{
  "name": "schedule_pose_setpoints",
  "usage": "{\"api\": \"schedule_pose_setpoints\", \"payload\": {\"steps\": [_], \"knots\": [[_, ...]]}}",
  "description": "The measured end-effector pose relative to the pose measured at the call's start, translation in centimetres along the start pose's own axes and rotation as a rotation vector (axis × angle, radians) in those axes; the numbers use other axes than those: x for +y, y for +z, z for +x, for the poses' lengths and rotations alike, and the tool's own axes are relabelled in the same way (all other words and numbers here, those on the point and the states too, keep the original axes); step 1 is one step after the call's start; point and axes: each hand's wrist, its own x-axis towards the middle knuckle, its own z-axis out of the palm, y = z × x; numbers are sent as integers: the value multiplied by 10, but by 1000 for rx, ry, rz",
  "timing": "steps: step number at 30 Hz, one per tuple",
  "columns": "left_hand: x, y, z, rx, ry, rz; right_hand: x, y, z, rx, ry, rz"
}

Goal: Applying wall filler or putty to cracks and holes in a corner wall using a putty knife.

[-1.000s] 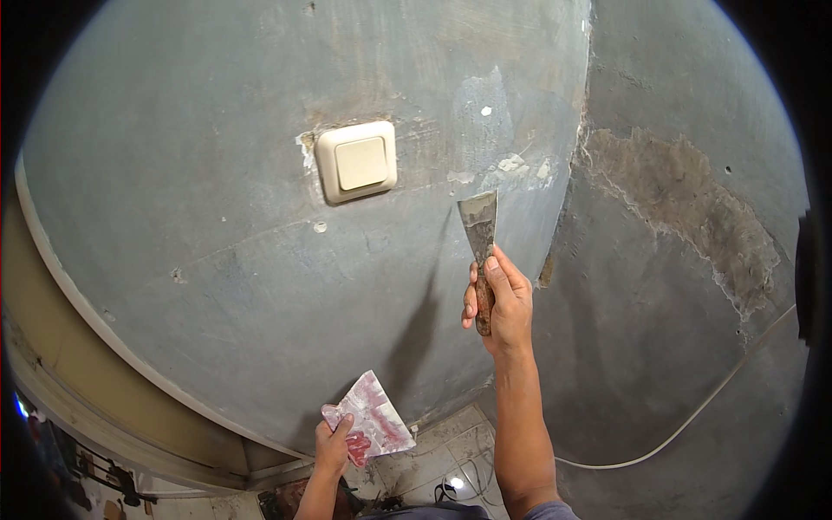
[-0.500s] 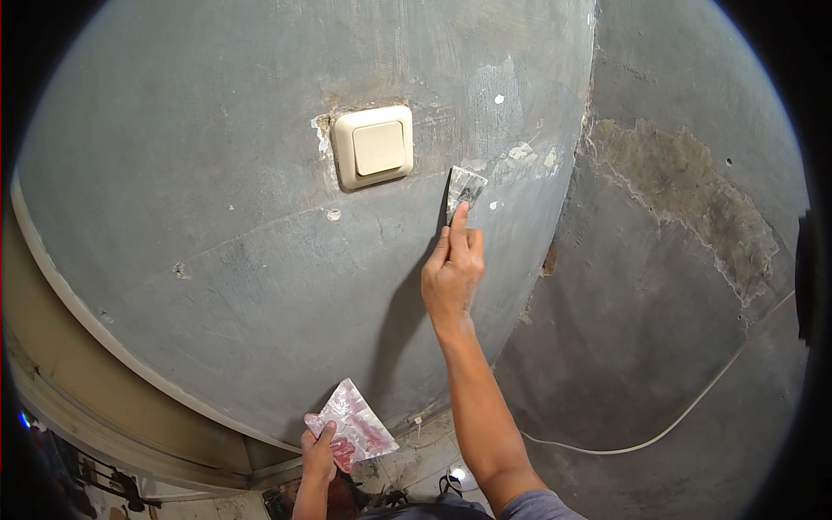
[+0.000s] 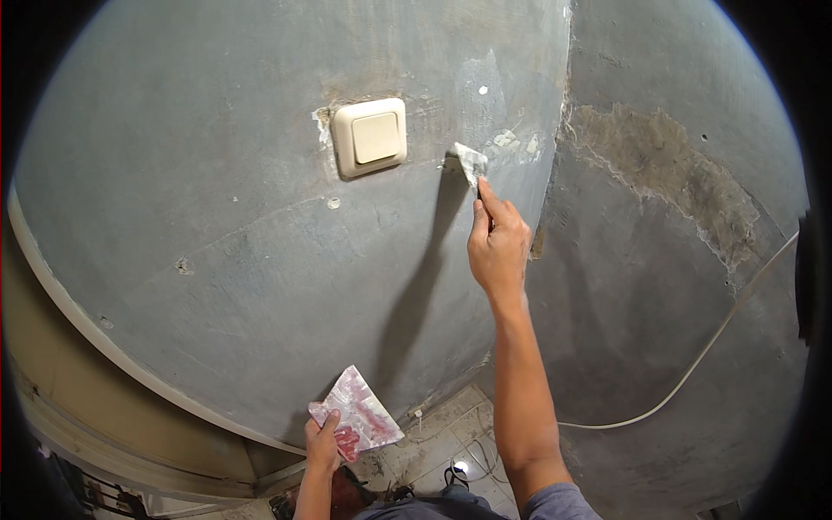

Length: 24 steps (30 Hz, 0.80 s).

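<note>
My right hand (image 3: 501,247) is wrapped round a putty knife (image 3: 472,163), its index finger stretched along the blade. White filler coats the blade, which is held up at the grey wall (image 3: 260,269), right of a cream light switch (image 3: 374,139). Whether its edge touches the wall I cannot tell. Low down, my left hand (image 3: 322,444) grips a flat, reddish plate (image 3: 362,416) smeared with white filler, thumb on top. White filler spots (image 3: 505,138) and a paler patch (image 3: 482,87) mark the wall right of the switch.
A wall corner runs down on the right; beyond it the side wall (image 3: 607,286) has a rough, bare patch (image 3: 667,165). A white cable (image 3: 685,381) hangs along that wall. Pale trim (image 3: 104,342) curves down at the left. Floor tiles (image 3: 442,433) show below.
My right hand has shifted right with the putty knife, and the blade has tilted and turned. The left hand with the plate stays almost in place. The view has moved slightly.
</note>
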Motion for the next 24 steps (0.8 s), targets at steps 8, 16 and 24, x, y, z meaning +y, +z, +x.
{"api": "schedule_pose_setpoints", "payload": {"steps": [8,16,24], "knots": [[-12,-22,17,-10,-42,-53,2,6,-48,-243,-39,-90],[-16,-30,20,-15,-47,-49,-3,-1,-5,-81,-27,-81],[-11,-37,24,-54,-61,-20,5,-5,-50,-287,111,86]]}}
